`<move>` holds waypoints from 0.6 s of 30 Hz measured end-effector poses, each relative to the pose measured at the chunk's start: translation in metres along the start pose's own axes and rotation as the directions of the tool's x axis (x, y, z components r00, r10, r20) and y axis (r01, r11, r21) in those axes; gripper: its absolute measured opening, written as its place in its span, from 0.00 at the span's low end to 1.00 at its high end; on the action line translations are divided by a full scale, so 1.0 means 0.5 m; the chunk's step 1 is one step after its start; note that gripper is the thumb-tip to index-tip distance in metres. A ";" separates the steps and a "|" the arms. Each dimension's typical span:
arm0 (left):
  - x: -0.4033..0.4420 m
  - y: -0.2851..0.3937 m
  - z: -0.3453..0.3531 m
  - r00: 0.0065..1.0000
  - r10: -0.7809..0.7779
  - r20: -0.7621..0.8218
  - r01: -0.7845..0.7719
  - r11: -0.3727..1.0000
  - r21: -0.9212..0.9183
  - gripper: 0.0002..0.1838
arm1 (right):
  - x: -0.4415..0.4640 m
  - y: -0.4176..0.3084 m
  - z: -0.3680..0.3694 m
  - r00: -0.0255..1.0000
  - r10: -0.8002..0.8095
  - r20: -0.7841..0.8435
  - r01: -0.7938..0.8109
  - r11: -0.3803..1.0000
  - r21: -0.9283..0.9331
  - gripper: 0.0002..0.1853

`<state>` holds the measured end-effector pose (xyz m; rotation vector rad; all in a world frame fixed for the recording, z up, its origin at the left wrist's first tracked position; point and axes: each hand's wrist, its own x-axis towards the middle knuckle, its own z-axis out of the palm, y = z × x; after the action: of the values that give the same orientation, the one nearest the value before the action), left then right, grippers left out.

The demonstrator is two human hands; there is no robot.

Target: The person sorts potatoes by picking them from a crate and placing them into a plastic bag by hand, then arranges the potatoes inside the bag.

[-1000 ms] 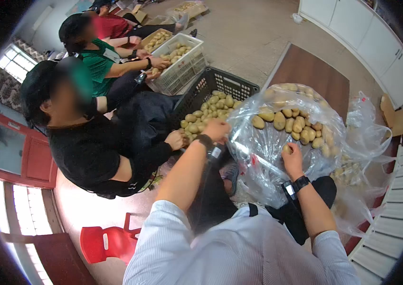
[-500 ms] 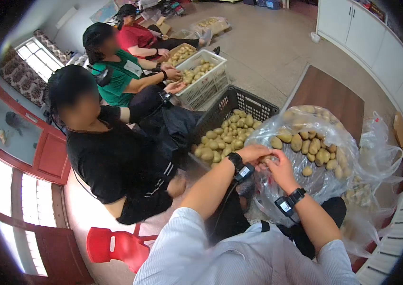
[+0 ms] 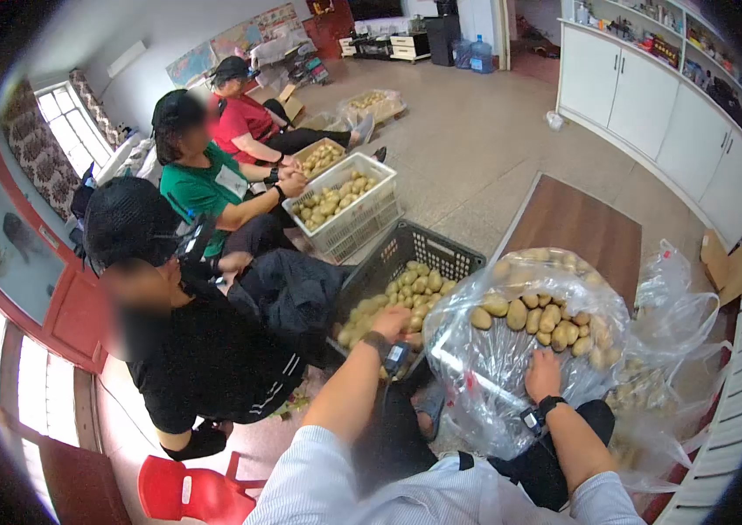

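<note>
In the head view, the left hand (image 3: 391, 324) is down among the potatoes (image 3: 423, 282) in a black crate (image 3: 454, 251), while the right hand (image 3: 543, 374) is over an open clear plastic bag (image 3: 495, 372). Behind the bag runs a brown wood-look surface (image 3: 572, 223) with a pale edge, its near end hidden by the bag. A grey-brown floor (image 3: 458, 144) stretches back to white cupboards (image 3: 642, 105) along the far right and blue water bottles (image 3: 481, 55) near a doorway. More clear bags and a cardboard box (image 3: 738, 260) are at the right, and a red chair (image 3: 200, 494) stands at the lower left. Three other people sit in a row on the left: a person in black (image 3: 205, 359) beside the black crate, a person in green (image 3: 205, 188) at a white crate (image 3: 366, 226) of potatoes, and a person in red (image 3: 244, 122) beyond. The left hand is palm down with its fingers partly bent, touching the potatoes; whether it grips one cannot be told. The right hand is loosely curled, its fingertips just beside the heap of potatoes lying in the far part of the bag; whether anything is inside it is hidden.
</note>
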<state>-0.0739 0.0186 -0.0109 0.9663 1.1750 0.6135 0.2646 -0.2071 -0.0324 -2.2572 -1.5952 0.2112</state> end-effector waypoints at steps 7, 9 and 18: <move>0.059 -0.062 -0.099 0.822 0.438 0.365 -0.310 -0.193 0.931 0.09 | -0.004 0.067 0.090 0.988 -0.111 0.103 0.116 0.992 -0.049 0.21; 0.060 -0.037 -0.098 0.873 0.315 0.372 -0.296 -0.263 0.918 0.10 | -0.007 0.044 0.072 0.989 -0.060 0.138 0.066 0.997 -0.045 0.20; 0.056 -0.037 -0.079 0.983 0.176 -0.046 -0.006 0.283 0.959 0.15 | -0.021 -0.047 0.008 0.971 0.153 0.183 -0.207 0.923 0.324 0.20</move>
<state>-0.1044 0.0446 -0.0439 2.0874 1.6601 -0.0665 0.2389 -0.2092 -0.0282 -2.1505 -1.2963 0.6748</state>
